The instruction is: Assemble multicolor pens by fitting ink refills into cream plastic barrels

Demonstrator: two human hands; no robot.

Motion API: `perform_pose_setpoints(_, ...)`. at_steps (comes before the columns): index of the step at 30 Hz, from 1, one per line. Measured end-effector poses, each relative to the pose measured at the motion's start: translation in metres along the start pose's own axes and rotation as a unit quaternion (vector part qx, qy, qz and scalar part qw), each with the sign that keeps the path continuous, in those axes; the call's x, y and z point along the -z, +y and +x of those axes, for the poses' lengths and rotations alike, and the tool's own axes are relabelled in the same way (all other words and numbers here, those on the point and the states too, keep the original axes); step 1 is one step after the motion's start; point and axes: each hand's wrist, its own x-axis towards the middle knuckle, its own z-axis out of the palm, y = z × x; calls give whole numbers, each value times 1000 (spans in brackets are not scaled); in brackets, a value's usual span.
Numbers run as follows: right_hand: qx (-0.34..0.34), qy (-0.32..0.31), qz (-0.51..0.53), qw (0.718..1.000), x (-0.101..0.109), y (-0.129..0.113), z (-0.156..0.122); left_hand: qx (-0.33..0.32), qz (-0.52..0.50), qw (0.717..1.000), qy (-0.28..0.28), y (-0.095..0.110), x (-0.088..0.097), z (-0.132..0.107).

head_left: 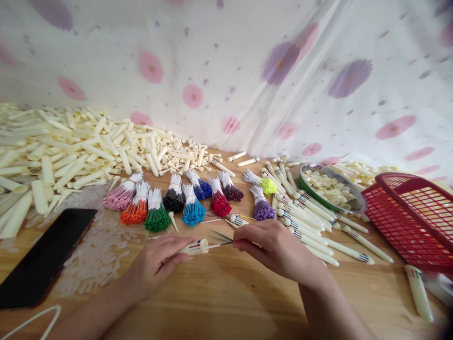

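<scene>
A barrel (194,247) is clasped in the left hand (159,264), lying level, open end facing right; a refill (220,244), pinched in the right hand (272,245), is lined up at that opening.

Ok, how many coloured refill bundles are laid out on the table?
10, in a loose row, left to right: pink, orange, green, black, light blue, dark blue, red, maroon, purple, yellow-green. None looks hidden.

The wooden table (230,302) bears cream barrels (71,146), coloured refill bundles (173,200), a phone (46,257).
</scene>
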Motion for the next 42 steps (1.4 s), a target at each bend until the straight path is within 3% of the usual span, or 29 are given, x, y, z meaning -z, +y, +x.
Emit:
perform_pose_setpoints(5,13,-14,0,1000,-13,-7,7,21,-18,999,-24,3,-4,-1)
perform_pose_setpoints(9,13,18,52,998,-31,-13,15,46,-29,998,-38,7,-4,1)
perform_pose_setpoints(14,-66,51,201,976,-34,-17,17,64,-34,997,13,9,-1,4)
perform_pose_setpoints(18,-115,42,250,960,-29,-17,17,66,-39,996,34,8,-1,3)
perform_pose_setpoints(24,-99,74,176,977,-36,-22,20,93,-56,993,37,9,-3,2)
perform_pose_setpoints(28,7,110,78,991,-46,-17,21,158,-115,980,20,12,-4,3)
perform_pose_setpoints(32,86,150,28,984,-56,-9,20,202,-216,955,-26,15,-4,5)
perform_pose_setpoints(37,64,198,71,976,-64,-13,20,218,-303,926,-53,17,-4,6)
perform_pose_setpoints(42,36,198,86,976,-63,-21,20,229,-273,934,0,12,-7,3)
